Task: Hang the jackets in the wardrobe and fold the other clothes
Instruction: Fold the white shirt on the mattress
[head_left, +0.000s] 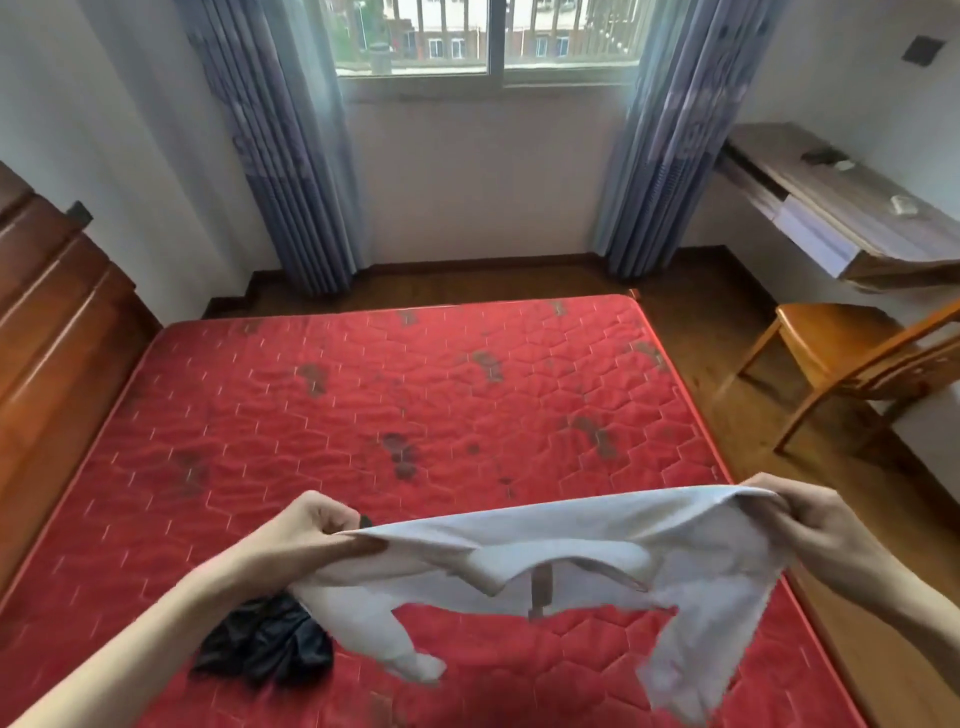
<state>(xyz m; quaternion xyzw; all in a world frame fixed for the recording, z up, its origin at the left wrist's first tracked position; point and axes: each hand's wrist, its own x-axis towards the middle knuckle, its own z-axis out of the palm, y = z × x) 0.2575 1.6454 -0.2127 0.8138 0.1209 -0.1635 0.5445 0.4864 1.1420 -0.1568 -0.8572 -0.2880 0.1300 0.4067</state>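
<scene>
both hands are up over the near edge of the bed (395, 395), and the pale grey garment (571, 551) is stretched between them. left hand (311, 535) has its fingers curled tight on one end of the top edge, right hand (815, 519) pinches the other end, so each hand is clamped on cloth and the two are well apart. the garment's long axis runs left to right across the view, a touch higher on the right side, with the collar hanging in the middle and a sleeve (400, 644) dangling down under the left hand, its cuff looking as if it brushes the mattress, though that's hard to call. the body of the garment drops away below the right hand, blurred at the bottom.

a crumpled black garment (265, 649) lies on the mattress just below and behind the left forearm, close to that hanging sleeve. neither hand is nearer to the pale garment; both already have it. for laying it flat, my read is that the open red mattress straight ahead is where it goes, long axis kept across the bed.

no wardrobe in view. off to the right a wooden chair (852, 358) and a table (841, 208) with a few small items on it, too small to name. no folded pile visible yet, so the job looks early.
</scene>
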